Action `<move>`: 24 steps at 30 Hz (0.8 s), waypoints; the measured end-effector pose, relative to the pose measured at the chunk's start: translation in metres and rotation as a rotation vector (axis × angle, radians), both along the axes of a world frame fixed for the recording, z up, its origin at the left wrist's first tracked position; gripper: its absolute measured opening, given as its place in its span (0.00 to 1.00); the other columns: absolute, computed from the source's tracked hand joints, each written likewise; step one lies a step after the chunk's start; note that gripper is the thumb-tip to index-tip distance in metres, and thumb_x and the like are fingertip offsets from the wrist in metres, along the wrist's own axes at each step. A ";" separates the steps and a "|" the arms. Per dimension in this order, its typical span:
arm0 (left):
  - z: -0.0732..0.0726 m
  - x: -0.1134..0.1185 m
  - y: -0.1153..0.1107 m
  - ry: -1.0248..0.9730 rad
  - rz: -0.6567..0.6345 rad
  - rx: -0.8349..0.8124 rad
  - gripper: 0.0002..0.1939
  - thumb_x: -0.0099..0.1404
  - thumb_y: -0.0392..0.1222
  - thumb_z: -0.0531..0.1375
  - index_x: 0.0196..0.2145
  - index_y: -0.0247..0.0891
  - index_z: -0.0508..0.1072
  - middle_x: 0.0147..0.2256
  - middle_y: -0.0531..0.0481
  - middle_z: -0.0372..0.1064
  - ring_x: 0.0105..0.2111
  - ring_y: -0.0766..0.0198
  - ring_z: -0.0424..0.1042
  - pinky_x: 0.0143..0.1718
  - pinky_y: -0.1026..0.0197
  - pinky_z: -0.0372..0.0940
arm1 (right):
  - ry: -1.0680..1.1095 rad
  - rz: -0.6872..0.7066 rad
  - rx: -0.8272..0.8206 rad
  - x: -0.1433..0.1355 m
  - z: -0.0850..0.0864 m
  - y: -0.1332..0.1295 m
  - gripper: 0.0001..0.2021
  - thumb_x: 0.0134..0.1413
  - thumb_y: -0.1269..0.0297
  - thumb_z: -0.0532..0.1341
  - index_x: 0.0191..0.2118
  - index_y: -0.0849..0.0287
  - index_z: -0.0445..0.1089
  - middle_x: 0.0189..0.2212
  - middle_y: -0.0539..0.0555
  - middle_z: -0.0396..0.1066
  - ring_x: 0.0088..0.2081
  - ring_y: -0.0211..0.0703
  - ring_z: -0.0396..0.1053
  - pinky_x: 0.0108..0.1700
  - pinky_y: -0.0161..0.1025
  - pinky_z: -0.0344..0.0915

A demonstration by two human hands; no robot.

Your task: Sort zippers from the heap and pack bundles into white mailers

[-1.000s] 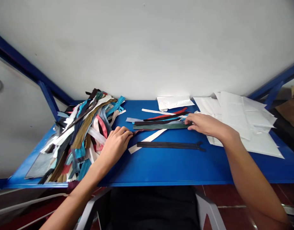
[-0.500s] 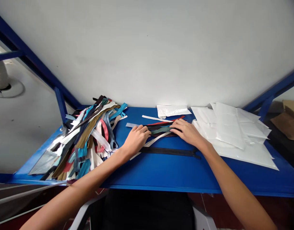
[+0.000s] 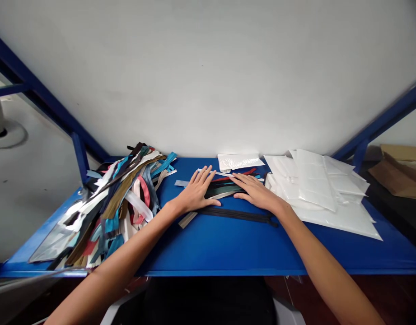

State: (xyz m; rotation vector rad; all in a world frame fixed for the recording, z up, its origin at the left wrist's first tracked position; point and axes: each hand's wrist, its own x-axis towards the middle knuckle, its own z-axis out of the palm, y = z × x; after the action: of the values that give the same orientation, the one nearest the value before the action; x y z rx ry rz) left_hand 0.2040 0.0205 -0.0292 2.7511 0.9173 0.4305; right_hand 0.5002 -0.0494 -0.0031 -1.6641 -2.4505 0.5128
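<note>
Several zippers in green, red, white and beige lie side by side as a small bundle (image 3: pixel 224 187) on the blue table (image 3: pixel 235 248). My left hand (image 3: pixel 198 192) rests flat on the bundle's left part, fingers spread and thumb pointing right. Over its right part lies my right hand (image 3: pixel 254 189), its fingers stretched out to the left. Both palms hide parts of the zippers. Nearer to me, a long black zipper (image 3: pixel 238 215) runs just below both hands. The end of a beige zipper (image 3: pixel 188 220) sticks out under my left wrist.
A large tangled pile of coloured zippers (image 3: pixel 126 194) covers the table's left side. White plastic bags (image 3: pixel 329 194) are stacked at the right. One small clear bag (image 3: pixel 240 161) lies by the wall. Blue frame bars (image 3: pixel 52 99) slope at both sides.
Both hands have opened from their grip on the strips and now lie flat with fingers stretched. The zippers between them sit closer together. The view has shifted slightly.
</note>
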 end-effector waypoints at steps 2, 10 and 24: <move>0.008 -0.001 0.020 0.056 -0.005 -0.062 0.64 0.63 0.83 0.56 0.80 0.36 0.42 0.78 0.30 0.42 0.78 0.35 0.42 0.77 0.35 0.38 | -0.011 -0.018 0.000 -0.004 0.002 0.002 0.32 0.77 0.41 0.44 0.80 0.41 0.49 0.79 0.55 0.49 0.78 0.61 0.45 0.77 0.66 0.42; 0.014 -0.009 -0.009 0.044 -0.065 -0.046 0.57 0.65 0.82 0.55 0.76 0.38 0.54 0.70 0.31 0.61 0.70 0.37 0.61 0.72 0.37 0.50 | -0.005 0.011 -0.246 -0.004 0.023 -0.025 0.66 0.44 0.26 0.70 0.81 0.34 0.33 0.80 0.56 0.38 0.77 0.81 0.35 0.71 0.74 0.50; 0.017 0.002 -0.025 0.185 -0.033 0.192 0.14 0.79 0.30 0.48 0.52 0.36 0.71 0.50 0.41 0.72 0.50 0.51 0.73 0.51 0.52 0.65 | 0.055 0.011 0.063 -0.026 0.004 -0.014 0.29 0.68 0.40 0.62 0.67 0.48 0.67 0.59 0.61 0.69 0.59 0.63 0.67 0.60 0.60 0.65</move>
State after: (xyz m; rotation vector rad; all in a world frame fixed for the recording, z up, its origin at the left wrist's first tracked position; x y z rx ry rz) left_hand 0.2062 -0.0048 -0.0125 3.0181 0.9135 0.2749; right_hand 0.4737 -0.0631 0.0004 -1.5916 -2.4124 0.4705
